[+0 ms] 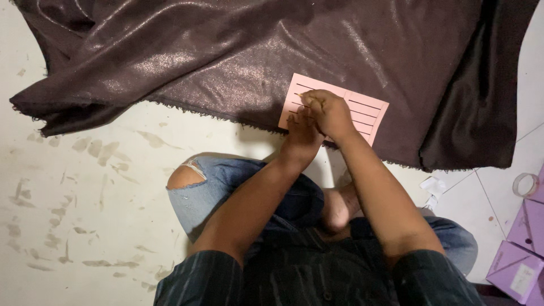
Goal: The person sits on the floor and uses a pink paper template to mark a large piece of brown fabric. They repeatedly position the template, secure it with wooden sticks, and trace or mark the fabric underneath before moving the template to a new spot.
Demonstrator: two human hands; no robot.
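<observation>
Scuffed pale floor, dark shimmery cloth (226,62) spread across the top. Pink slotted card (362,110) lies on the cloth's near edge, long axis running left-right, slightly tilted. Right hand (328,113) closed on top, pinching something thin; left hand (300,133) presses the card's near-left edge, grip unclear.

You sit cross-legged on the pale, smudged floor (85,187). Your left hand (300,133) presses the pink ruled card (362,110), which lies on the dark shimmering fabric (226,56). Your right hand (326,110) pinches something thin over the card's left part. Purple boxes (521,249) sit far right.
</observation>
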